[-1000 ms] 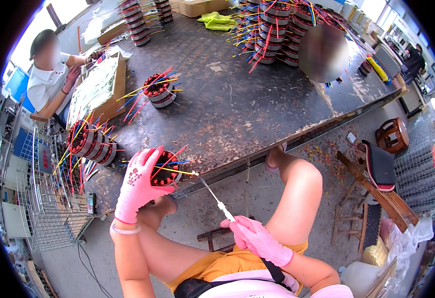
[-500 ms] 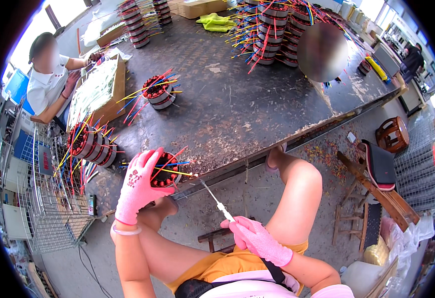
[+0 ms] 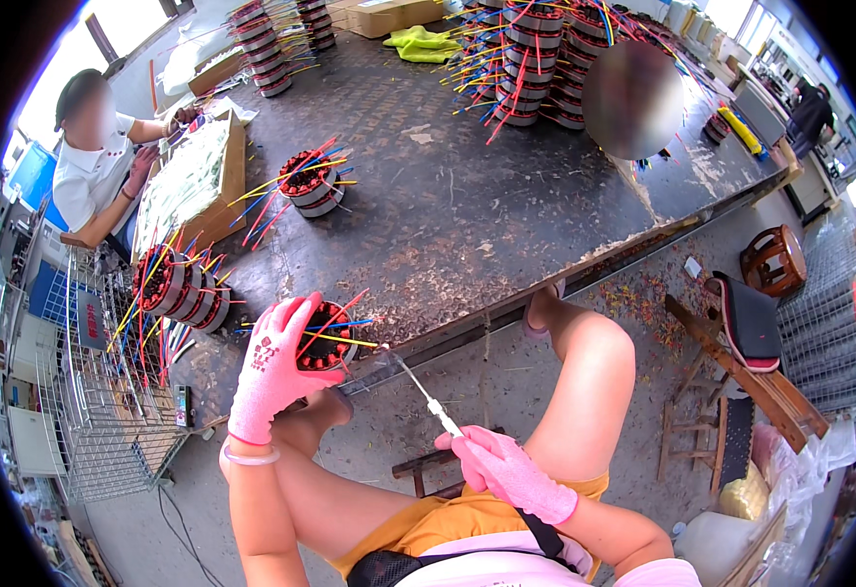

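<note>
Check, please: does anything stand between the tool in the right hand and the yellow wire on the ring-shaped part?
Nothing visible does. The tool in the right hand is close to the free end of the yellow wire; whether they touch is unclear.

1 head-worn fisheye looks down, table [image 3: 399, 220] ahead.

The tool shaft [image 3: 415, 382] looks metallic, the tabletop [image 3: 399, 196] scuffed.

Left hand [image 3: 276, 360] curves forward; right hand [image 3: 508, 473] seems clenched.
</note>
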A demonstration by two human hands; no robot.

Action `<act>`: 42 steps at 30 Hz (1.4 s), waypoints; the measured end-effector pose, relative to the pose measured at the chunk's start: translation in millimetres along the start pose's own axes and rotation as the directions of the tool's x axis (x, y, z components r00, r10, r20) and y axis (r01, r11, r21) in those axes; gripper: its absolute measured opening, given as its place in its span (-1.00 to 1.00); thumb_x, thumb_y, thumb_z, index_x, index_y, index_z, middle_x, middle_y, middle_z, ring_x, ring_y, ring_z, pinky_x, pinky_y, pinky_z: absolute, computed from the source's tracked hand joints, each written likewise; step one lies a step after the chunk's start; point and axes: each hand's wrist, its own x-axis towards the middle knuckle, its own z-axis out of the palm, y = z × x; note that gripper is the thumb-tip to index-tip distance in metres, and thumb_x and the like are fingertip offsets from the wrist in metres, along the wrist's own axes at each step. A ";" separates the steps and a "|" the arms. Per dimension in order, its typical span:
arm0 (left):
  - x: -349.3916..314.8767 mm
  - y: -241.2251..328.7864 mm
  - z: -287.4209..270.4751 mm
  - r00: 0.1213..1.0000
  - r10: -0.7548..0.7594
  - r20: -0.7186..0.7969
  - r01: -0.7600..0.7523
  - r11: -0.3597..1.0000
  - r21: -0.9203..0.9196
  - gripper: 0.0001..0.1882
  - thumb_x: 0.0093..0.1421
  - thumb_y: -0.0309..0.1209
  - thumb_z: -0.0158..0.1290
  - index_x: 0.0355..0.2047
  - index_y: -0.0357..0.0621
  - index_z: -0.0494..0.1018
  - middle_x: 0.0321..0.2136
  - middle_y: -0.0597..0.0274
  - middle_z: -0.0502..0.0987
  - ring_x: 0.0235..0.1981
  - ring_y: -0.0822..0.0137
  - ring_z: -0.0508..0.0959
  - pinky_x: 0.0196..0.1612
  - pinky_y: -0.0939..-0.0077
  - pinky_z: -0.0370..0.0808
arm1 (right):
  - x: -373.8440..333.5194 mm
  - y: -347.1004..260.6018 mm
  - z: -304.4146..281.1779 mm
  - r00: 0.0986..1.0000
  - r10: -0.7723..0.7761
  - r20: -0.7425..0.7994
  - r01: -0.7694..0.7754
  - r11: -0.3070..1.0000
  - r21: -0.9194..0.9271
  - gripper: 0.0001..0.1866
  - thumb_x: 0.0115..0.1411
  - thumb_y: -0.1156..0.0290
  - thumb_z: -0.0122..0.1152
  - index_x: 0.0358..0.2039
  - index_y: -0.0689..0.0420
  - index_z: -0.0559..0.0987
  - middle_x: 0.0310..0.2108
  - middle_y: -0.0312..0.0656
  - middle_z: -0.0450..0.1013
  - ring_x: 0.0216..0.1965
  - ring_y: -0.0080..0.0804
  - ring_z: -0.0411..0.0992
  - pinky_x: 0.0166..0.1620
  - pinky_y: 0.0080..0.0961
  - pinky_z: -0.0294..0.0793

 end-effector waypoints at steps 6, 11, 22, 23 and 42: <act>-0.5 -1.1 -0.3 1.000 -0.015 0.016 0.016 0.999 -0.029 0.03 -0.32 -0.20 0.42 0.24 -0.12 0.29 0.11 -0.02 0.38 0.17 -0.14 0.33 0.25 0.06 0.27 | 0.7 -0.1 -0.5 1.000 0.010 0.009 -0.010 1.000 -0.007 -0.66 0.41 0.25 -0.09 -0.03 0.22 0.51 -0.65 -0.41 0.24 -0.66 -0.72 0.16 -0.57 -0.68 0.14; 0.3 0.2 0.0 1.000 -0.007 0.007 0.007 0.999 -0.032 0.03 -0.33 -0.21 0.43 0.23 -0.13 0.30 0.11 -0.02 0.38 0.17 -0.14 0.33 0.25 0.06 0.27 | 3.0 6.5 0.3 1.000 -0.008 -0.007 0.008 1.000 0.020 -0.60 0.40 0.16 -0.08 0.01 0.20 0.52 -0.72 -0.44 0.21 -0.73 -0.74 0.04 -0.63 -0.68 0.01; -0.6 -0.7 0.3 1.000 -0.011 0.012 0.011 0.999 -0.031 0.02 -0.31 -0.22 0.42 0.24 -0.14 0.29 0.12 -0.03 0.38 0.17 -0.14 0.33 0.25 0.06 0.27 | 1.8 3.8 -1.3 1.000 0.000 0.019 -0.001 1.000 0.031 -0.65 0.41 0.23 -0.07 -0.04 0.24 0.51 -0.63 -0.41 0.25 -0.64 -0.72 0.19 -0.57 -0.67 0.17; -1.0 -0.7 0.1 1.000 -0.010 0.010 0.010 1.000 -0.028 0.02 -0.30 -0.22 0.42 0.24 -0.14 0.29 0.12 -0.03 0.37 0.17 -0.13 0.33 0.26 0.06 0.26 | 1.7 2.6 -1.0 1.000 0.002 0.019 -0.003 1.000 0.025 -0.65 0.41 0.24 -0.07 -0.03 0.25 0.51 -0.62 -0.41 0.25 -0.64 -0.71 0.19 -0.57 -0.67 0.17; 1.0 1.4 -4.5 1.000 0.011 0.000 -0.011 1.000 0.009 -0.02 -0.31 -0.21 0.42 0.21 -0.08 0.33 0.09 -0.01 0.38 0.20 -0.12 0.29 0.36 -0.03 0.10 | 0.2 3.1 -2.8 1.000 0.022 -0.015 -0.021 0.998 0.060 -0.68 0.41 0.29 -0.08 -0.05 0.25 0.51 -0.56 -0.46 0.24 -0.63 -0.73 0.18 -0.56 -0.69 0.14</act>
